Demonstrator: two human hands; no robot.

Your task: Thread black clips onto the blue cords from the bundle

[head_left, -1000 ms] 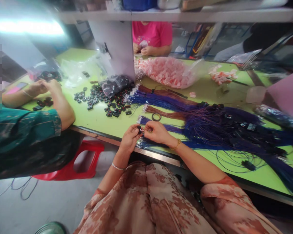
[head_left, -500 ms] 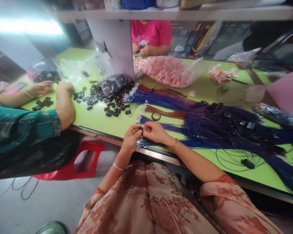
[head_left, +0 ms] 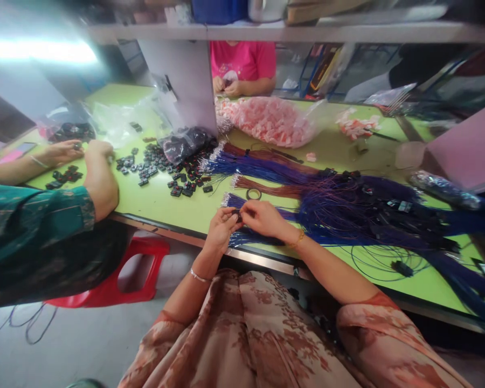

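Observation:
A small black connector [head_left: 237, 213] sits pinched between the fingers of my left hand [head_left: 221, 229], close to the table's front edge. My right hand [head_left: 262, 218] meets it from the right, fingertips pressed together at the connector; what they grip is too small to make out. Just behind my hands lie bundles of blue and purple wires [head_left: 267, 163] with pale metal ends, a bundle of brown wires [head_left: 267, 186] and a roll of black tape [head_left: 254, 193]. Loose black connectors [head_left: 149, 164] are scattered on the green table [head_left: 157, 207] to the left.
A co-worker's arms [head_left: 103, 183] rest at the left, above a red stool [head_left: 145, 269]. Across the table, a person in a pink shirt [head_left: 244, 62] works behind a bag of pink pieces [head_left: 267, 121]. A tangled wire heap [head_left: 339, 210] spreads right. A shelf [head_left: 307, 33] crosses above.
The view has shifted slightly. My hands stay together at the black connector, with my right fingers a little differently placed on it.

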